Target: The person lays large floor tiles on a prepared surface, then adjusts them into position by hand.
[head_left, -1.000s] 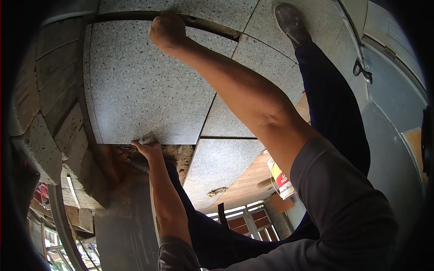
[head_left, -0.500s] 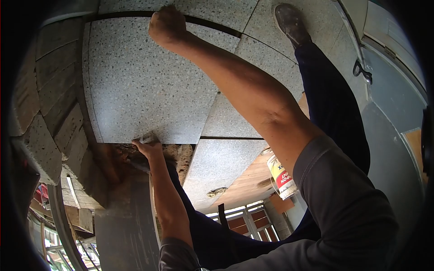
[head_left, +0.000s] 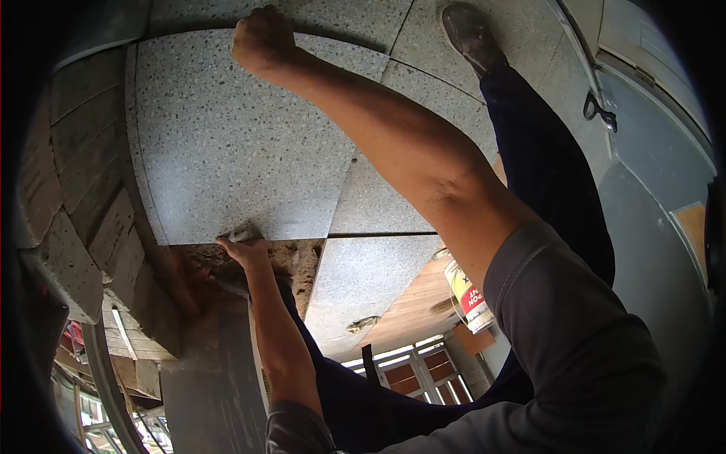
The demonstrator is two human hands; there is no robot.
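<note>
A large speckled terrazzo tile (head_left: 234, 136) lies in front of me, both hands at opposite edges of it. My right hand (head_left: 263, 44) is closed at the far edge, by a dark gap; its fingertips are hidden. At the near edge, my left hand (head_left: 243, 246) grips the tile, with dusty fingers on top and the rest out of sight. Under the near edge, rough brown bedding (head_left: 302, 265) shows, and a dark shoe is partly visible beside the left forearm. More terrazzo tiles (head_left: 370, 280) adjoin on the right.
Stacked grey blocks (head_left: 76, 257) stand close along the left side. A paint bucket (head_left: 469, 299) sits behind my right arm. My outstretched leg and shoe (head_left: 473, 38) rest on the floor at upper right. A dark handle (head_left: 599, 113) is on the grey panel at right.
The view has shifted slightly, so the tile, the shoe and my right hand appear a little farther left. Both hands keep the same hold on the tile.
</note>
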